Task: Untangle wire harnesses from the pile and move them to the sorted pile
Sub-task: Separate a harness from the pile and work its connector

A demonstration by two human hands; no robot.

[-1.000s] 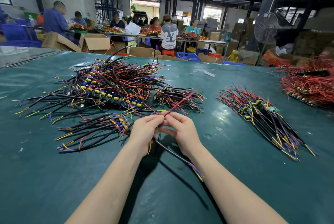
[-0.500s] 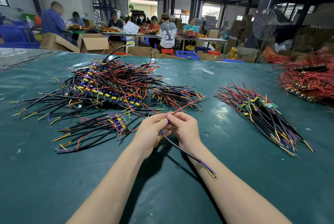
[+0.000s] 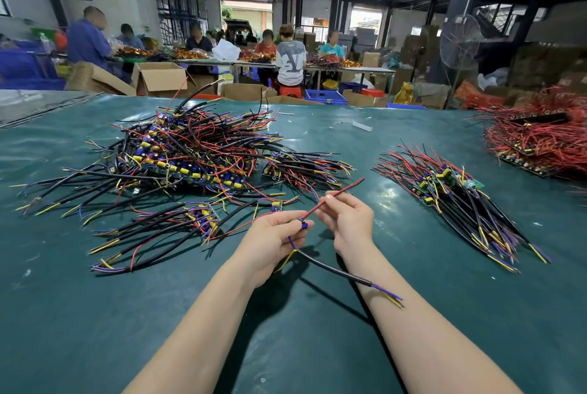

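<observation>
Green mat [image 3: 95,314] covers the table, and the job looks partly done. One harness [image 3: 336,271] is held in the air between both hands, near the front edge of the tangled pile [image 3: 190,155] but touching neither pile.

The left hand [image 3: 273,241] has its fingers curled round the blue component end. The right hand [image 3: 349,222] pinches the red lead between thumb and fingertips, and the lead sticks up and to the right. The black sheathed tail droops across the right forearm with its purple and yellow ends loose. This harness looks free of the others.

**Done:** the sorted pile [image 3: 460,203] on the right holds a good number of harnesses, laid roughly parallel.

**Left:**
- The tangled pile on the left is the bigger of the two, thick and crossed over.
- A smaller clump [image 3: 158,231] sits just in front of it, also unsorted.
- The held harness has not yet been placed and needs carrying right to the sorted pile.

My guess is well under half is done. A red-wire heap [image 3: 540,146] sits at the far right, and I cannot tell whether it is part of this task.
</observation>
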